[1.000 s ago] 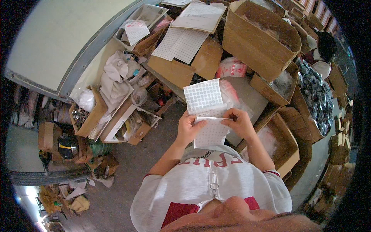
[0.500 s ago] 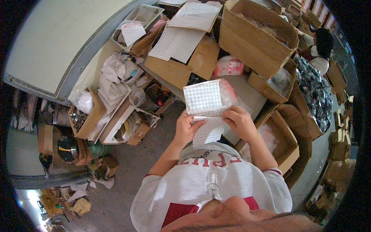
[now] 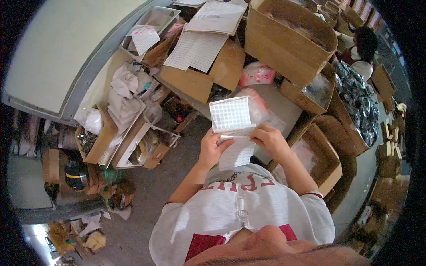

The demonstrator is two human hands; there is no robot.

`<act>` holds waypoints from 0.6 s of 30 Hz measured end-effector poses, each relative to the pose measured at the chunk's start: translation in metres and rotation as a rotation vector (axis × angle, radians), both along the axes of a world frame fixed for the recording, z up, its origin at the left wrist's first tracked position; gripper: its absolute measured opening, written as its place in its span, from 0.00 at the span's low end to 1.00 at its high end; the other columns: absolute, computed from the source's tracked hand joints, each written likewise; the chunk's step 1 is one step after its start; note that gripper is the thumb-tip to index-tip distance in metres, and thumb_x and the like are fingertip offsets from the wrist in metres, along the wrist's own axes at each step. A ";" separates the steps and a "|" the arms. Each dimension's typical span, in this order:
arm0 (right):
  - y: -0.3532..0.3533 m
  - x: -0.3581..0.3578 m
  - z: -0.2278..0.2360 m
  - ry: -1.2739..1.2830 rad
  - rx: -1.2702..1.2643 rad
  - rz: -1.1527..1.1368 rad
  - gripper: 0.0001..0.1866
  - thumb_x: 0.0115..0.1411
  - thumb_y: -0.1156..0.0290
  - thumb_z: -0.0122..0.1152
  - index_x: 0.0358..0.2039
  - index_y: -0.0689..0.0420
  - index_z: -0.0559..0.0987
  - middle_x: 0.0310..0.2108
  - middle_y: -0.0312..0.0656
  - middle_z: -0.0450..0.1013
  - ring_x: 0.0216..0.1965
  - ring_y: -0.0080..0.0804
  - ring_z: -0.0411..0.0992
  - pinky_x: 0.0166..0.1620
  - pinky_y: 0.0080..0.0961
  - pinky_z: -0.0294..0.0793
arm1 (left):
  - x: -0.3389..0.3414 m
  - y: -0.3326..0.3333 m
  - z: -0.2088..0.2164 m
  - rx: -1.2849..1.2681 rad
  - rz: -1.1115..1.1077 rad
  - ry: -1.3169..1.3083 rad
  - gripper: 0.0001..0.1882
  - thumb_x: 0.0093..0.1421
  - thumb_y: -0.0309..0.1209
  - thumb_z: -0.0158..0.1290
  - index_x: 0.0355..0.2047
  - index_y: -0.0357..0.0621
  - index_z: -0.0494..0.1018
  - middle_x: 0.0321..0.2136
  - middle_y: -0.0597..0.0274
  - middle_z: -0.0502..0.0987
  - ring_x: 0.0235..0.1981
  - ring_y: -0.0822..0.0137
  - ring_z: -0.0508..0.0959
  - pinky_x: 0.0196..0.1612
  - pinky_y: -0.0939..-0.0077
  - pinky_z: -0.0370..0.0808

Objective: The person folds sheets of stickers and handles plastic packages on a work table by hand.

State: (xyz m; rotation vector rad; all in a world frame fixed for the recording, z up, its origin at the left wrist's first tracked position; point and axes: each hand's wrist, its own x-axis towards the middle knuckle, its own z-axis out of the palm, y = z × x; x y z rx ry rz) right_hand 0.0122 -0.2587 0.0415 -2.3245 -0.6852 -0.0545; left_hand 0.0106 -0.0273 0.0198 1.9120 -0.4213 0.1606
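Dot-sticker sheet (image 3: 230, 114), pale and thin, is held up between both hands in front of the person's chest. Cartons crowd round it: a deep cardboard box (image 3: 288, 53) stands beyond, and an open carton (image 3: 329, 181) with clear plastic film inside sits near the right forearm. Just behind the sheet, partly hidden by it, lie crumpled clear plastic bags (image 3: 269, 119) with red marks; a red-printed plastic bag (image 3: 257, 74) rests farther back. Glossy black wrapped pieces (image 3: 357, 106) fill another carton at far right. On the left are crumpled white paper (image 3: 122, 88) and a translucent plastic bin (image 3: 172, 18); printed sheets (image 3: 195, 51) lie over brown cardboard flaps (image 3: 188, 83).

The upper panel is rectangular, with close rows of round grey dots; a lower panel with fainter marks hangs below a crosswise edge. Whether it is one folded piece or several, I cannot tell. The left hand (image 3: 210, 149) grips its left side, thumb laid across the front; the right hand (image 3: 269, 139) pinches the right edge, fingers bunched close.
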 end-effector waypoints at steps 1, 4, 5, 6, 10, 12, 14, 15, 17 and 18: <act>0.001 -0.003 -0.002 0.013 0.002 0.016 0.07 0.49 0.73 0.57 0.31 0.58 0.74 0.32 0.45 0.71 0.35 0.45 0.71 0.39 0.34 0.72 | 0.000 0.000 -0.002 0.003 0.005 0.040 0.12 0.48 0.27 0.62 0.34 0.37 0.78 0.38 0.51 0.76 0.40 0.59 0.76 0.42 0.71 0.71; 0.007 -0.010 -0.010 -0.062 -0.002 0.043 0.07 0.47 0.76 0.58 0.29 0.58 0.75 0.31 0.45 0.71 0.34 0.44 0.71 0.37 0.34 0.72 | -0.001 0.002 -0.011 0.005 0.033 0.121 0.11 0.49 0.26 0.61 0.33 0.36 0.78 0.38 0.51 0.77 0.39 0.59 0.76 0.41 0.72 0.71; 0.008 -0.010 -0.014 -0.151 -0.005 0.059 0.07 0.45 0.79 0.60 0.27 0.59 0.75 0.29 0.45 0.71 0.33 0.44 0.72 0.36 0.34 0.72 | -0.001 0.003 -0.014 0.007 0.061 0.163 0.10 0.49 0.26 0.61 0.32 0.36 0.78 0.37 0.50 0.77 0.39 0.60 0.76 0.41 0.72 0.71; 0.007 -0.009 -0.018 -0.216 -0.054 0.126 0.07 0.45 0.80 0.59 0.28 0.59 0.75 0.27 0.45 0.71 0.32 0.41 0.72 0.34 0.33 0.72 | -0.001 0.005 -0.018 0.005 0.061 0.164 0.10 0.49 0.26 0.61 0.32 0.36 0.78 0.37 0.50 0.77 0.39 0.60 0.76 0.41 0.72 0.71; -0.040 0.018 -0.064 0.193 0.134 -0.153 0.08 0.47 0.81 0.56 0.31 0.61 0.74 0.27 0.47 0.72 0.31 0.41 0.71 0.34 0.31 0.71 | 0.001 0.021 -0.039 -0.108 0.152 0.279 0.10 0.50 0.26 0.60 0.32 0.34 0.77 0.38 0.51 0.77 0.37 0.63 0.76 0.41 0.74 0.70; -0.080 0.042 -0.101 0.243 0.056 -0.386 0.09 0.48 0.82 0.55 0.32 0.62 0.73 0.28 0.49 0.72 0.31 0.43 0.71 0.36 0.32 0.70 | 0.001 0.026 -0.044 -0.217 0.199 0.323 0.09 0.51 0.27 0.59 0.32 0.34 0.77 0.36 0.52 0.77 0.37 0.63 0.75 0.41 0.74 0.70; -0.107 0.054 -0.149 0.210 0.000 -0.450 0.10 0.48 0.82 0.55 0.34 0.63 0.73 0.29 0.51 0.72 0.32 0.45 0.71 0.37 0.34 0.70 | 0.001 0.022 -0.035 -0.209 0.190 0.314 0.10 0.51 0.27 0.60 0.32 0.34 0.77 0.36 0.53 0.77 0.37 0.64 0.75 0.40 0.74 0.70; -0.112 0.059 -0.165 0.297 0.011 -0.473 0.12 0.49 0.82 0.53 0.36 0.62 0.71 0.30 0.52 0.71 0.33 0.47 0.70 0.37 0.36 0.69 | 0.001 0.021 -0.031 -0.199 0.193 0.302 0.10 0.51 0.27 0.60 0.32 0.34 0.77 0.36 0.53 0.77 0.37 0.64 0.75 0.40 0.75 0.70; -0.111 0.061 -0.179 0.388 0.019 -0.493 0.14 0.49 0.82 0.51 0.39 0.61 0.70 0.31 0.54 0.71 0.35 0.50 0.69 0.38 0.38 0.68 | -0.001 0.022 -0.036 -0.162 0.193 0.256 0.10 0.52 0.27 0.60 0.33 0.33 0.77 0.36 0.54 0.76 0.37 0.65 0.75 0.40 0.75 0.70; -0.104 0.062 -0.177 0.332 -0.005 -0.436 0.15 0.50 0.81 0.49 0.40 0.60 0.69 0.32 0.56 0.70 0.36 0.53 0.69 0.39 0.40 0.67 | -0.001 0.022 -0.037 -0.122 0.191 0.206 0.11 0.52 0.27 0.60 0.33 0.33 0.77 0.37 0.55 0.76 0.38 0.66 0.74 0.41 0.76 0.70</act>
